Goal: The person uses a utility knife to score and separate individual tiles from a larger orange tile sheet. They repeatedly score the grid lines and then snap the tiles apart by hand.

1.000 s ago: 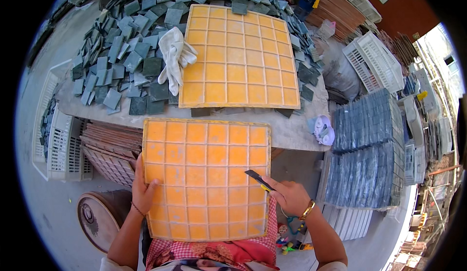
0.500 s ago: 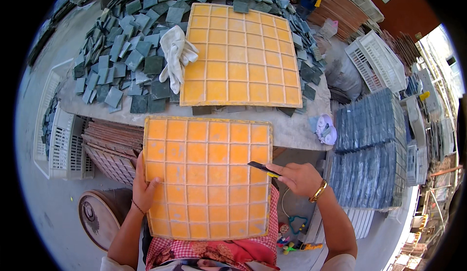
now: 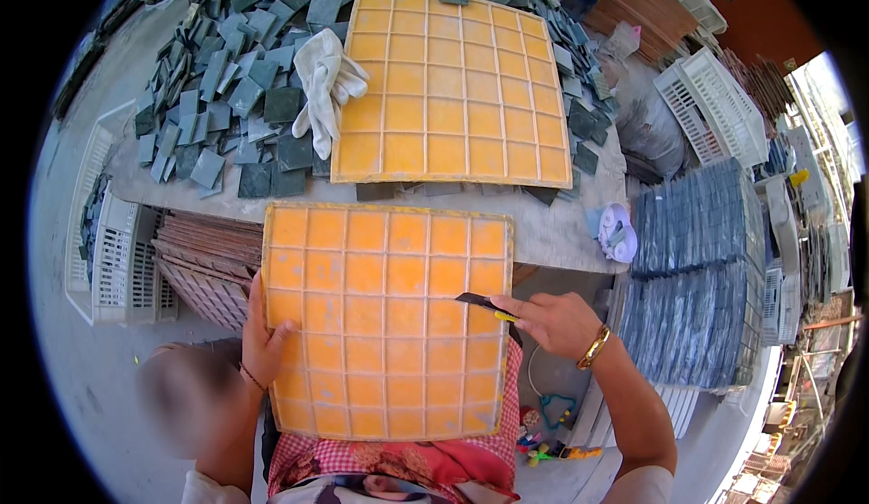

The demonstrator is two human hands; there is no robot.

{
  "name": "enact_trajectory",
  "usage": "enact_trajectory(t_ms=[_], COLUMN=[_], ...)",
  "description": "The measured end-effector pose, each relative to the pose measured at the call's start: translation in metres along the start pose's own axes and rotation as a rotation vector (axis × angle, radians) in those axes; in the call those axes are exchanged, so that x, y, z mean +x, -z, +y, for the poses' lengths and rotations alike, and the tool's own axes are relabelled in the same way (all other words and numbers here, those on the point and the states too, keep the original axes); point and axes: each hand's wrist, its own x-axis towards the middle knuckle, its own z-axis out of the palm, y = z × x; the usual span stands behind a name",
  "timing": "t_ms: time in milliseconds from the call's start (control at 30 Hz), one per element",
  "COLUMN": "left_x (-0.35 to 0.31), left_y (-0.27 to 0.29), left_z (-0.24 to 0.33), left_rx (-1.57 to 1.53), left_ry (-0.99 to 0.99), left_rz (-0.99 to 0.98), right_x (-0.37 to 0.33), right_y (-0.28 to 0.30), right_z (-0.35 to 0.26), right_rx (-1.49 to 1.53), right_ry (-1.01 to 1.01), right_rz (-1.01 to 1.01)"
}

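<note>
The grip of the right hand (image 3: pixel 548 323) is closed around a box cutter (image 3: pixel 490 306), with the dark blade pointing left over the right half of an orange panel (image 3: pixel 403 314). The grip of the left hand (image 3: pixel 264 341) clasps that panel by its left edge, thumb on the front face, the other fingers largely hidden. Pale lines divide the panel into squares. It faces the person, its lower edge over a red checked cloth (image 3: pixel 303 459) on the lap; whether it rests there is unclear.

Beyond it is a tabletop (image 3: pixel 566 232) carrying a similar yellow panel (image 3: pixel 448 97), a pair of white gloves (image 3: pixel 324 88) overlapping that panel's left side, and a large heap of grey-green tiles (image 3: pixel 246 97). To the right stand blocks of clear-wrapped tiles (image 3: pixel 697 278).

The step in hand appears to be knife work on the orange panel, perhaps trimming or scraping along its lines. Whether the blade touches the surface cannot be told from this angle. The next move seems to call for a steady left hold, the blade lined up at a shallow angle, and light pressure, keeping the left thumb clear of its path.
</note>
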Motion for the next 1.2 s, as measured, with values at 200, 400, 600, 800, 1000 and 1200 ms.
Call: enact_trajectory(t_ms=[200, 400, 600, 800, 1000, 1200], left_x=[-0.007, -0.008, -0.013, -0.01, -0.016, -0.023], left_y=[-0.001, 0.002, 0.007, 0.009, 0.002, -0.003], left_z=[0.004, 0.012, 0.002, 0.001, 0.006, 0.015], left_rx=[0.043, 0.055, 0.044, 0.087, -0.038, 0.05], left_ry=[0.016, -0.021, 0.005, -0.013, 0.045, 0.046], left_rz=[0.0, 0.001, -0.01, -0.029, 0.0, -0.023], right_x=[-0.023, -0.014, -0.017, -0.033, -0.045, -0.077], right_y=[-0.011, 0.012, -0.006, -0.04, -0.016, -0.031], right_z=[-0.003, -0.009, -0.015, -0.024, -0.031, -0.049], right_rx=[0.12, 0.109, 0.257, 0.351, 0.255, 0.42], right_ry=[0.001, -0.048, -0.022, -0.111, -0.115, -0.226], right_rz=[-0.01, 0.081, 0.069, 0.067, -0.165, 0.012])
